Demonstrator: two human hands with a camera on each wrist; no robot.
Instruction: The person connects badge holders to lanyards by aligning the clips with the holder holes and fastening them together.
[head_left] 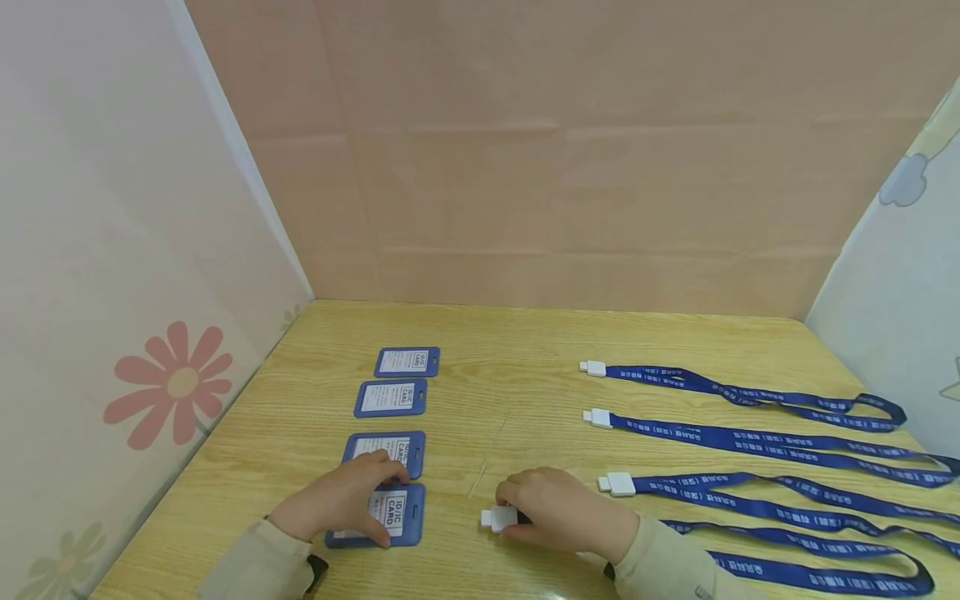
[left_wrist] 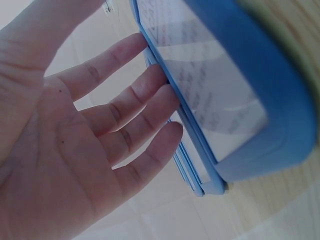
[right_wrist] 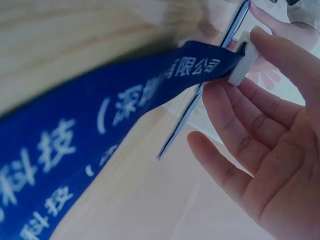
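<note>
In the head view my left hand (head_left: 352, 498) spans the nearest blue ID card holder (head_left: 412, 533), thumb at its near edge and fingers at its far edge. Its fingertips meet the edge of that holder (left_wrist: 295, 135) in the left wrist view; the thumb tip is out of frame there. My right hand (head_left: 558, 510) pinches the white plastic end (head_left: 504, 518) of a blue lanyard between thumb and fingers. White lettering runs along this lanyard's strap (right_wrist: 125, 107) in the right wrist view. The held white end lies a short way right of the nearest holder.
More blue card holders (head_left: 391, 397) lie in a column behind the nearest one, on the wooden table (head_left: 510, 367). Several lanyards (head_left: 750, 442) with white ends stretch across the right side. A pinkish cloth wall (head_left: 555, 167) stands behind the table, with patterned cloth at both sides.
</note>
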